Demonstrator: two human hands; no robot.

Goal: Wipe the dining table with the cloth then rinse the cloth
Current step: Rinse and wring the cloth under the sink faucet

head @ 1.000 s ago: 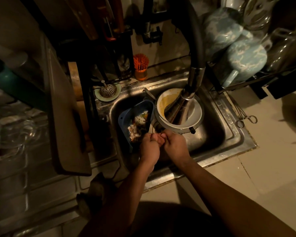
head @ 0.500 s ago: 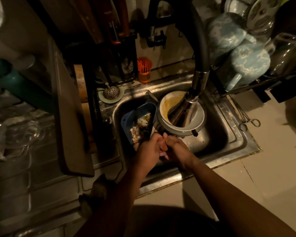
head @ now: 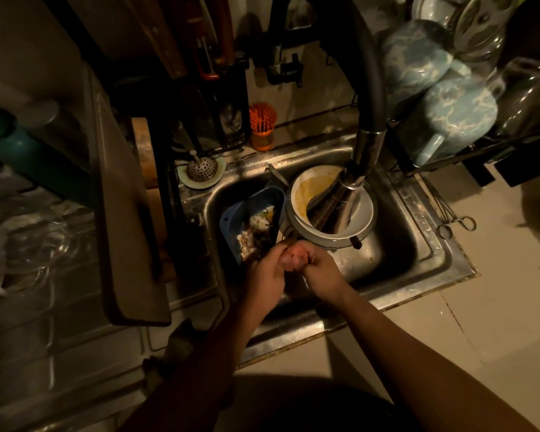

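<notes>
Here, pink cloth (head: 294,259) being gripped between left hand (head: 266,277) and right hand (head: 324,273), both fists curled round it, over sink (head: 398,255); tap spout (head: 352,181) lying beyond, nearer right hand.

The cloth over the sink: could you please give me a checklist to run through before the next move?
1. Both hands grip the cloth: ok, the left hand and right hand hold it bunched between them.
2. Cloth over the sink, not the counter: ok.
3. Cloth under the faucet spout: not ok, the spout ends over the plate, farther back.
4. Water running: cannot tell.
5. Cloth apart from the blue basket of food scraps: not ok, the basket lies right beside the left hand.
6. Cloth rinsed clean: cannot tell, too dim.
</notes>
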